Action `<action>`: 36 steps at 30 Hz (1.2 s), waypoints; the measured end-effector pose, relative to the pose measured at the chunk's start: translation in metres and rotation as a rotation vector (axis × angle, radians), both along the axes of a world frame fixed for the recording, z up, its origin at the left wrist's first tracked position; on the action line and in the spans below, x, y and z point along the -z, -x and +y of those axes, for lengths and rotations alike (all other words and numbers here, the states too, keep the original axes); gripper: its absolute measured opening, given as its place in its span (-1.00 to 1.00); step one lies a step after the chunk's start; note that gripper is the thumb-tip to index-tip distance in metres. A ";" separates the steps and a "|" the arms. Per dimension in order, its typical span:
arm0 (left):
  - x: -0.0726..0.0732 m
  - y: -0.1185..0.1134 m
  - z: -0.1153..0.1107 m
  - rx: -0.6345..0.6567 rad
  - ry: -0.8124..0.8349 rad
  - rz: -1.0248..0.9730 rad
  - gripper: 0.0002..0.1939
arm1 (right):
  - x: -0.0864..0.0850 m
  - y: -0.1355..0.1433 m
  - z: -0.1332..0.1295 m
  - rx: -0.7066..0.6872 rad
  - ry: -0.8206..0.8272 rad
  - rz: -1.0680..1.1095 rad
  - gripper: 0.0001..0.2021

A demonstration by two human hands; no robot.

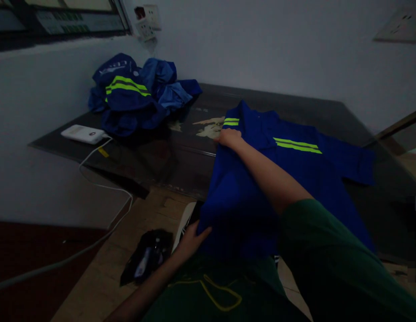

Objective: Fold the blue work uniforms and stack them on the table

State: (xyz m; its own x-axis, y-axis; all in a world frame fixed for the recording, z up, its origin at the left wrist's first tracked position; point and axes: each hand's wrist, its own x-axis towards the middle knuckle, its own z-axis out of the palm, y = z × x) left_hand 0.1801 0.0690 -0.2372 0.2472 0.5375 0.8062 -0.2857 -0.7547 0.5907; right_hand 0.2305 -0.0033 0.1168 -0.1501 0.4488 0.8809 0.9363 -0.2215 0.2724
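A blue work shirt [248,179] with yellow-green stripes lies across the table, its collar toward the wall and one short sleeve spread to the right. Its lower part hangs over the near table edge toward my lap. My right hand [230,137] reaches across the shirt and is closed on its left side, just below the shoulder stripes. Lower down, my left hand [194,239] pinches the same side near the hem, thumb on top of the cloth. The fingers of both hands are partly hidden by fabric.
On the dark glass-topped table [181,165], a heap of blue garments [130,98] sits at the back left. A white power bank [83,133] with a white cable [103,185] lies near the left corner. A black bag [149,255] is on the floor. Wall sockets [149,22] are behind.
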 end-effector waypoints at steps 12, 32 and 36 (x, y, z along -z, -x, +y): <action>0.010 0.025 -0.028 0.020 0.021 0.013 -0.53 | -0.040 0.002 0.003 -0.248 -0.378 0.070 -0.77; 0.026 0.052 -0.018 -0.263 -0.180 -0.169 -0.55 | 0.090 -0.109 -0.058 -0.331 -0.115 -0.276 -0.66; 0.021 0.044 0.006 -0.195 -0.031 -0.165 -0.50 | 0.093 -0.119 -0.044 -0.350 -0.142 -0.297 -0.63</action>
